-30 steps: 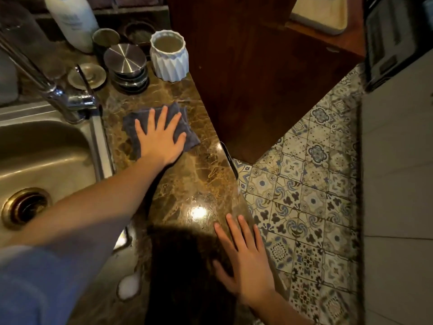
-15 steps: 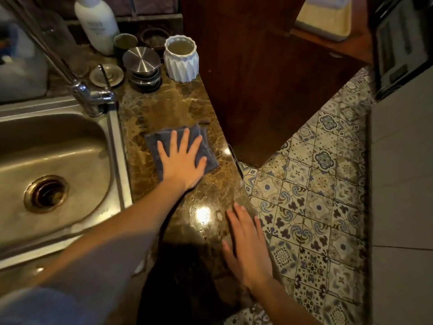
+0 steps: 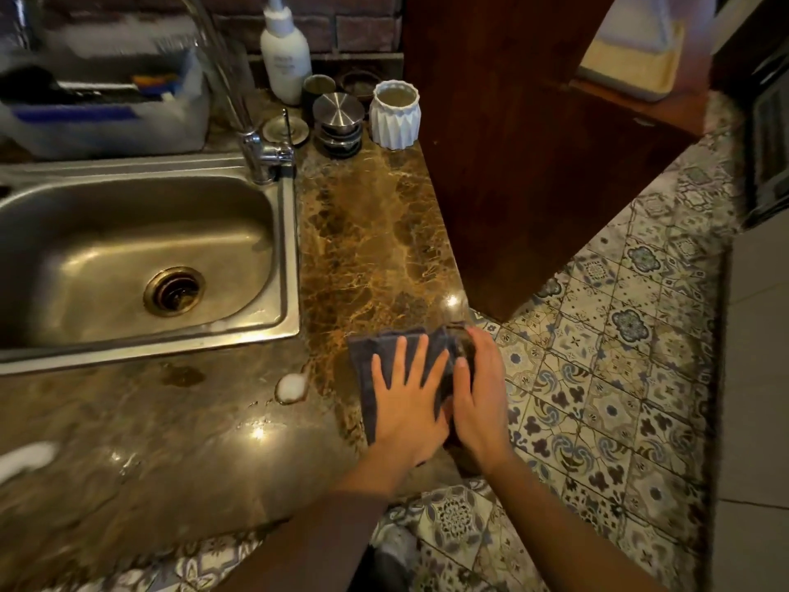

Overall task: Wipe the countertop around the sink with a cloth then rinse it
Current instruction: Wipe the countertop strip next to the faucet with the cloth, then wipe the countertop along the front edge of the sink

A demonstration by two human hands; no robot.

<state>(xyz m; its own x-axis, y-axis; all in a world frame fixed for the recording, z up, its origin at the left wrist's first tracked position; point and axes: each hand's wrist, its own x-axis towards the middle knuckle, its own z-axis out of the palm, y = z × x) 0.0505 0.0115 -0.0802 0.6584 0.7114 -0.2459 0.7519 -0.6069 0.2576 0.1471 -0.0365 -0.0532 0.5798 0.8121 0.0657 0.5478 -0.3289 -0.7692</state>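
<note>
A dark blue-grey cloth (image 3: pixel 366 356) lies flat at the near right corner of the brown marble countertop (image 3: pixel 371 249), right of the steel sink (image 3: pixel 291 249). My left hand (image 3: pixel 405 403) presses on the cloth with its fingers spread straight. My right hand (image 3: pixel 480 395) sits at the counter's right edge against the cloth's side, fingers gently curved over the edge; whether it pinches the cloth I cannot tell. The faucet (image 3: pixel 260 151) stands at the sink's back right corner, with no water running.
A blob of white foam (image 3: pixel 291 387) sits on the wet counter left of the cloth. At the back stand a white ribbed pot (image 3: pixel 395 115), stacked steel lids (image 3: pixel 338 119) and a white bottle (image 3: pixel 285 57). A dark wooden cabinet (image 3: pixel 533 164) borders the counter's right side above patterned floor tiles (image 3: pixel 619 335).
My left hand has dragged the cloth from the back of the counter toward the near right corner. My right hand moved from lying flat on the counter to the edge beside the cloth.
</note>
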